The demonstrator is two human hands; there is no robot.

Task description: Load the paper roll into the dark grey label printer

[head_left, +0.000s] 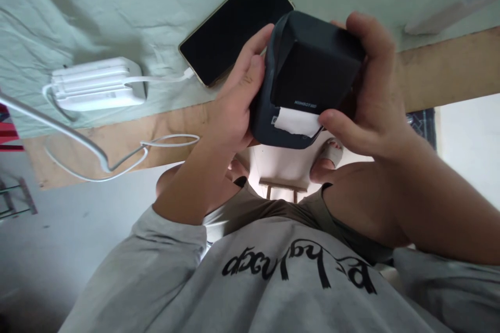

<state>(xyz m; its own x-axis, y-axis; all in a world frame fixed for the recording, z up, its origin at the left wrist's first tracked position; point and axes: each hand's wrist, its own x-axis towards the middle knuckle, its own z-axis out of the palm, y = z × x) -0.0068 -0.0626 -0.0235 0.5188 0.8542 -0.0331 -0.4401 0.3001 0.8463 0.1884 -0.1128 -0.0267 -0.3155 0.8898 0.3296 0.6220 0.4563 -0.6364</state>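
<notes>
Your left hand (238,99) and right hand (371,99) clasp the small black printer (308,73) between them, right thumb pinching its white paper strip (297,122). A dark phone (234,26) lies at ten o'clock of the printer, a white power bank (97,83) at nine.

One printer (308,70), phone (234,26), power bank (97,83).

Domestic room: a plywood worktop (128,140) draped in wrinkled pale green cloth (117,5) carries a black slab smartphone (234,26) cabled to a white rectangular power bank (99,84).
</notes>
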